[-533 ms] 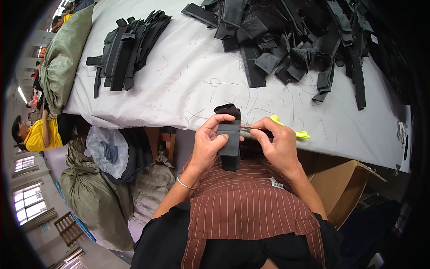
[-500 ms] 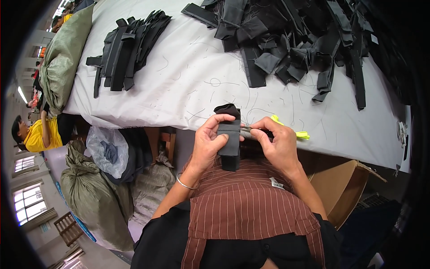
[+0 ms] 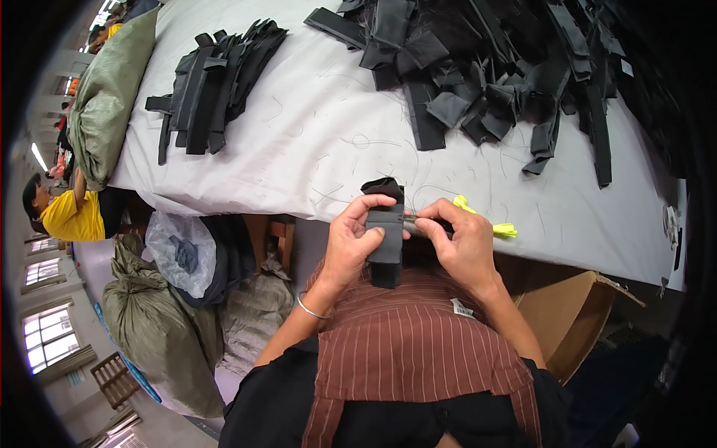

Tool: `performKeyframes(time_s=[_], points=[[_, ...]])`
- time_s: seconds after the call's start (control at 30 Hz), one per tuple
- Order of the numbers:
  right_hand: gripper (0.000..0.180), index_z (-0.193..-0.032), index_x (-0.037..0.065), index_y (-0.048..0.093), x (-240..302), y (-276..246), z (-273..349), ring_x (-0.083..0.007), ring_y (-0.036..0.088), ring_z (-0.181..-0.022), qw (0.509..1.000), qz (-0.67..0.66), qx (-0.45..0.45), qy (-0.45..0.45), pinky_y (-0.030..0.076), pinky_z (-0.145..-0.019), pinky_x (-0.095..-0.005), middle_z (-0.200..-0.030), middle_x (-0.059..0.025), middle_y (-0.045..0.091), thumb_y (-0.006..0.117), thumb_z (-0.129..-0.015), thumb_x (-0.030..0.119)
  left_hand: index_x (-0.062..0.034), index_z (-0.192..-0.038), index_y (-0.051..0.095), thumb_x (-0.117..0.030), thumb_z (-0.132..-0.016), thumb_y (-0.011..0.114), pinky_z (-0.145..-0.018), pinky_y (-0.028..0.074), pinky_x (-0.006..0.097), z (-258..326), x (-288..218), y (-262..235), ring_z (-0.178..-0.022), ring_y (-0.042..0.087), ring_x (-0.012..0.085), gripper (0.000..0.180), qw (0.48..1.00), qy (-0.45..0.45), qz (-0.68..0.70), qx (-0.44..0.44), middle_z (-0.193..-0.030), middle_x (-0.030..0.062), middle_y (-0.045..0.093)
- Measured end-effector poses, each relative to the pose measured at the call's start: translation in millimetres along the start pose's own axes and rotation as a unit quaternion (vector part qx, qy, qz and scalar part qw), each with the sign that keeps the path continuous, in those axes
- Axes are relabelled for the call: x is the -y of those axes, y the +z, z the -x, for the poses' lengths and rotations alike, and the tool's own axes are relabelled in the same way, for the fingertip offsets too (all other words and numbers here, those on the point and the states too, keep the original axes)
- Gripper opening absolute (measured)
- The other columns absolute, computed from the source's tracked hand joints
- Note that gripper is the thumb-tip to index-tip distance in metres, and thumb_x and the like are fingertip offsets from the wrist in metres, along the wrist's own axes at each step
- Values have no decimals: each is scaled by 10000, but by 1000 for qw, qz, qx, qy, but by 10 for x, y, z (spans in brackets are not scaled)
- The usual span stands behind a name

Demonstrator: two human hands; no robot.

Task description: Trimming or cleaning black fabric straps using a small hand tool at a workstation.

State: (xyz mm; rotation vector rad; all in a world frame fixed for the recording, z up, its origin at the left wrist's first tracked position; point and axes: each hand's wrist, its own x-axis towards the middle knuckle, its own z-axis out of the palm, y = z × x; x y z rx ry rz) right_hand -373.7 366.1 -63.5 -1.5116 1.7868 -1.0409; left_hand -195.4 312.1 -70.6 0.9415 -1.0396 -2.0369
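A black fabric strip (image 3: 385,257), folded over at its top, stands upright in front of my apron at the table's front edge. My left hand (image 3: 352,240) is closed on it, thumb across its face and fingers behind. In my right hand (image 3: 464,243) is a pair of thread snips (image 3: 410,219), mostly hidden by the fingers. Their narrow metal tips meet the strip's right edge. Bright yellow ties (image 3: 505,231) stick out beside and behind that hand.
A white-covered table (image 3: 299,172) carries a neat stack of black strips (image 3: 198,97) and a loose black heap (image 3: 478,82), with cut threads scattered about. Sacks (image 3: 157,336) and a plastic-lined bag (image 3: 179,257) stand left. An open carton (image 3: 560,313) is right. A person in yellow (image 3: 75,216) sits far left.
Both hands keep their holds, and the snips' tips stay at the strip's right edge. The whole view has shifted slightly. The person in yellow has moved an arm a little.
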Motion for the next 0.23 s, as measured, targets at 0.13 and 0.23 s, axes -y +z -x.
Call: performKeyframes(time_s=[0.13,0.23], points=[[59,-782,93,664,61,44,-13,-227,586,-539,999,6,-18,-44,428,-509,-334,-649,-52,637,677,-796,149,34,-1189,492,99,-782,440,-827,536,299,52,-9,-17,-898,660,197,415,1000,3,5,-15,-1090,180,638],[14,-775,98,683,18,85,-10,-203,678,-692,999,-22,26,-25,514,-641,-310,-740,-86,688,676,-782,107,1,-1206,499,67,-801,485,-877,513,308,52,171,-140,-936,648,192,410,999,27,-35,18,-1118,170,627]])
